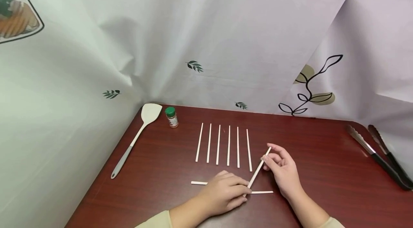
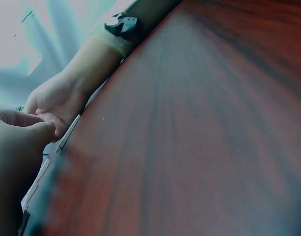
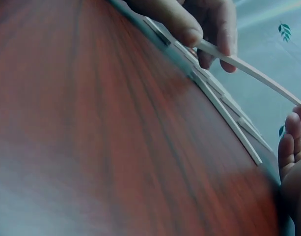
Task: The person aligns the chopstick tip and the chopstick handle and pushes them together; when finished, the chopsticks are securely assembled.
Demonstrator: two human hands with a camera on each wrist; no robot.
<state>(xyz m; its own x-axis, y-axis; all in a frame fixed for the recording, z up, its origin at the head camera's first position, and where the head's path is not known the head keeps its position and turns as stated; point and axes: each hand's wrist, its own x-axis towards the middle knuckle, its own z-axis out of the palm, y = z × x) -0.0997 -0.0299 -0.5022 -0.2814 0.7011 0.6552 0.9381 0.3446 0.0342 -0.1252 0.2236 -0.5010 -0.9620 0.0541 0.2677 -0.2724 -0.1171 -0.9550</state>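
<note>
Nearest, the left hand [image 1: 224, 194] lies knuckles-up on the red-brown table [image 1: 322, 156], its fingers curled over the near end of a white stick [image 1: 259, 167] and covering the middle of another white stick lying crosswise [image 1: 262, 192]. Just right of it, the right hand [image 1: 282, 169] pinches the far end of the slanted stick between thumb and fingertips, the other fingers loosely bent. Beyond the hands, six white sticks [image 1: 223, 144] lie side by side in a row, apart from each other. Farther left sit a pale spatula [image 1: 137, 137] and a small green-capped jar [image 1: 171, 117]. Black-handled tongs [image 1: 380, 156] lie at the far right edge.
</note>
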